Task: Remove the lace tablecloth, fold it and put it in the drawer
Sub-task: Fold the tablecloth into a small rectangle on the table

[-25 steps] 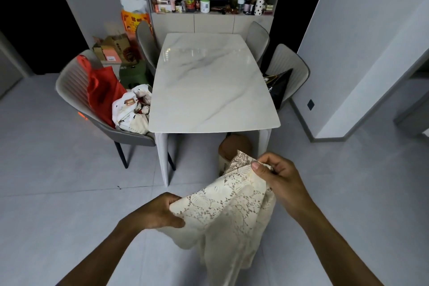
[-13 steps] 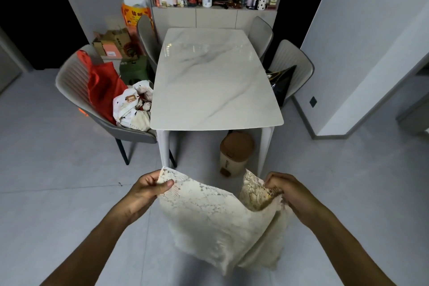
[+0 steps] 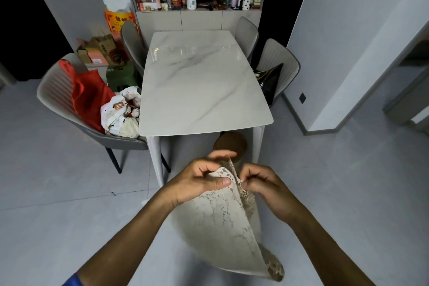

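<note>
While I matched its corners for the fold, the left hand [image 3: 197,181] and right hand [image 3: 262,183] pinched the lace tablecloth [image 3: 222,225], hanging before the surface's [image 3: 202,90] near edge.

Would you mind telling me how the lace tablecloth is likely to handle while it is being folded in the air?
Probably floppy: the lace tablecloth sags below the left hand and right hand pinching its top corners. Likely light, since fingertip pinches carry it. Its openwork might snag on fingers.
</note>
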Available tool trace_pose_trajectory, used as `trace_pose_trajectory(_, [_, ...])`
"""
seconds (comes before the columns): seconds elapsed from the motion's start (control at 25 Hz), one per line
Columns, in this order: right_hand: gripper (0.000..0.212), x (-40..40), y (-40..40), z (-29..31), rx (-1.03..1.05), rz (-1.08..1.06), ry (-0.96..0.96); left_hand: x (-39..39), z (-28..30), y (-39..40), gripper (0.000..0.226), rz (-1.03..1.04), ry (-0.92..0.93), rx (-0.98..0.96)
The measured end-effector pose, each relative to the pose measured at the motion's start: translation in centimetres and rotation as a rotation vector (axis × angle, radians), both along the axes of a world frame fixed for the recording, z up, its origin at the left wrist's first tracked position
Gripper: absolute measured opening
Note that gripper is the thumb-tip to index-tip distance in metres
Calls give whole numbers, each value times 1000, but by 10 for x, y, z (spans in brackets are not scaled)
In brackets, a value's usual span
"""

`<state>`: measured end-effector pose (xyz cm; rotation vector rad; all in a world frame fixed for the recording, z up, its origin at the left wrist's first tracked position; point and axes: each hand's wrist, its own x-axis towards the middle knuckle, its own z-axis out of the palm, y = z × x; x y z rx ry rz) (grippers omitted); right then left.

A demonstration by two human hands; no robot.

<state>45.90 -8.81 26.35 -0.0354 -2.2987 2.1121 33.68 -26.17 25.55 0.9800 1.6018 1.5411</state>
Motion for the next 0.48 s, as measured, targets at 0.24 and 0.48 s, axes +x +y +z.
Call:
trace_pose_trajectory(0.24, [10, 2, 3, 2, -73, -28, 29, -10, -5, -5, 7, -46, -123, -83])
trace_pose_trajectory(0.48, [15, -4, 3, -6, 185, -315, -13, -16, -3, -9, 14, 168, -60, -39])
